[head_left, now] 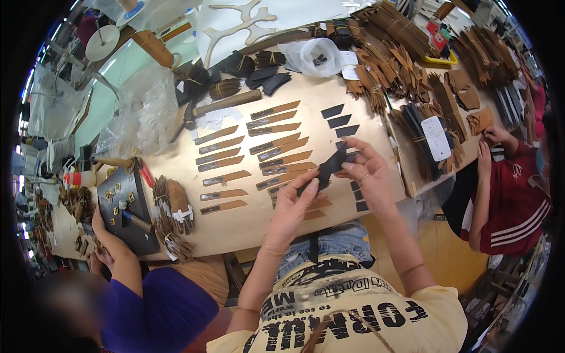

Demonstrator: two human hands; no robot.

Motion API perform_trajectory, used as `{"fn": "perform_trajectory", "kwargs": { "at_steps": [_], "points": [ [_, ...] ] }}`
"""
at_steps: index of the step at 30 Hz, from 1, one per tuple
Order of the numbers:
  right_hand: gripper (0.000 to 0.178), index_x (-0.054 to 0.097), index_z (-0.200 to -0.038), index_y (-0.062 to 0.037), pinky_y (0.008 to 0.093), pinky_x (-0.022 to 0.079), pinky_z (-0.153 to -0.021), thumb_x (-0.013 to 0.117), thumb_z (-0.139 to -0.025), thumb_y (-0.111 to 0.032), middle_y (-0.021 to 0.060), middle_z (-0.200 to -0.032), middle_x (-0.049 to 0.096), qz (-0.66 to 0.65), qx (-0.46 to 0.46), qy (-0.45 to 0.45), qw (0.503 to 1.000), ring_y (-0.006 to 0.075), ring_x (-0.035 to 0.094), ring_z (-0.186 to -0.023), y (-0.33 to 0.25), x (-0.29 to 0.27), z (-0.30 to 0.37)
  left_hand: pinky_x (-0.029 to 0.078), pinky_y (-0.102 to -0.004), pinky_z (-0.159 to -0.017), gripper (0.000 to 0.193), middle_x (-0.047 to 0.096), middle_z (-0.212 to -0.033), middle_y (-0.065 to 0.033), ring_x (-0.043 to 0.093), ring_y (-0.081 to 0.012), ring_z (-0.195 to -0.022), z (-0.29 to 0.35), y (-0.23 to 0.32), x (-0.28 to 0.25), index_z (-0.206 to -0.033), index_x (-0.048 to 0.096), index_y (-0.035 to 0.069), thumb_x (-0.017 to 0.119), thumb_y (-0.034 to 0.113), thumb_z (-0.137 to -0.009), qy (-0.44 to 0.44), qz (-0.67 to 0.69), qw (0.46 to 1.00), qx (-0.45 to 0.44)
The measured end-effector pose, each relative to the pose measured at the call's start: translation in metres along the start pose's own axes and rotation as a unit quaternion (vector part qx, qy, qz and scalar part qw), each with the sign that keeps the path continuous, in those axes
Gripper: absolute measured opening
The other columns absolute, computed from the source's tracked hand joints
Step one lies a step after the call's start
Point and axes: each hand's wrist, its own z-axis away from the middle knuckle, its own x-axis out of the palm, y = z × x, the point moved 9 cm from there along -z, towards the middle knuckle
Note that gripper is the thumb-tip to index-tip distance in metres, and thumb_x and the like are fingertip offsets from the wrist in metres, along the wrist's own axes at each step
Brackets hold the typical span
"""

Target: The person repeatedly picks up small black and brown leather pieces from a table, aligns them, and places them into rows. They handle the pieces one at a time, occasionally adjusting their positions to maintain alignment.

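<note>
Between my two hands is a small dark stack of black leather pieces (333,163), held above the table. My left hand (296,194) pinches its lower left end between thumb and fingers. My right hand (369,170), with a ring on one finger, grips the other end from the right. Beneath and beyond my left hand lie rows of tan leather strips (226,177) with slanted tips, each with a dark patch at one end. Just past my right hand is a column of black cut pieces (339,121); a few more black pieces (359,197) show beneath that hand.
A hammer (223,104) lies beyond the strips, near clear plastic bags (141,106). Tied brown leather bundles (382,76) crowd the far right. On the left, a co-worker in blue (165,300) sits by a black board (126,206); another in red (512,194) is at the right.
</note>
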Motion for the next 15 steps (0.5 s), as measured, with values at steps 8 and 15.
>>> {"fn": "perform_trajectory", "kwargs": {
  "at_steps": [8, 15],
  "points": [
    [0.029, 0.069, -0.110, -0.0016, 0.0320, 0.052, -0.087, 0.070, -0.081, -0.003, 0.0130, -0.113, 0.065, 0.305, -0.169, 0.032, 0.937, 0.0200, 0.064, -0.092, -0.027, 0.012, 0.026, 0.048, -0.0190, -0.067, 0.025, 0.072, -0.096, -0.0043, 0.066, -0.0082, -0.079, 0.003, 0.009, -0.002, -0.113, 0.069, -0.002, 0.062, 0.018, -0.099, 0.050, -0.056, 0.997, 0.026],
    [0.033, 0.072, -0.101, -0.0092, 0.0336, 0.042, -0.076, 0.083, -0.075, -0.027, 0.0100, -0.109, 0.058, 0.458, -0.253, -0.011, 0.852, 0.0245, 0.052, -0.095, -0.047, 0.032, 0.038, 0.054, -0.0237, -0.078, 0.024, 0.071, -0.099, -0.0053, 0.067, -0.0104, -0.085, 0.008, 0.008, -0.007, -0.112, 0.070, -0.004, 0.064, 0.014, -0.098, 0.073, -0.039, 0.996, 0.039]
  ]
}}
